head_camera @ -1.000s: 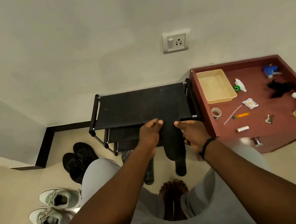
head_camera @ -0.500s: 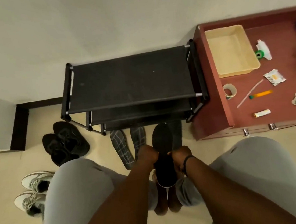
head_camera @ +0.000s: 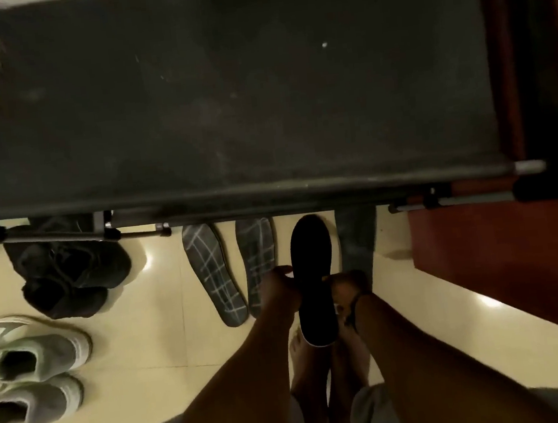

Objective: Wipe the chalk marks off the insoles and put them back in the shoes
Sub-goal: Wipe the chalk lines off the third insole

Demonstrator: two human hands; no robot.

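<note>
Black and unmarked on the face turned up, the held insole (head_camera: 313, 276) hangs above the floor (head_camera: 167, 340) between both hands, its long axis running away from the person: toe toward the front edge of the shoe rack (head_camera: 226, 113), heel back over the bare feet (head_camera: 325, 371). The left hand (head_camera: 280, 288) holds its left edge and the right hand (head_camera: 346, 288) its right edge, each grip narrow and set at about mid-length, so the insole is carried evenly and neither hand is plainly nearer to either end.

Two chalk-gridded insoles (head_camera: 232, 271) lie on the floor just to its left, parallel, toes also near the rack's front edge. A fourth, greyish insole (head_camera: 356, 237) lies just to the right, partly under the rack's front edge; whether it carries chalk I cannot tell.

The shoes all sit off to the left: the black pair (head_camera: 70, 274) by the rack's front left corner, the grey pair (head_camera: 29, 372) nearer the person. By my reading, refitting this insole means swinging it leftward, which favours the left hand for feeding the toe in first.
</note>
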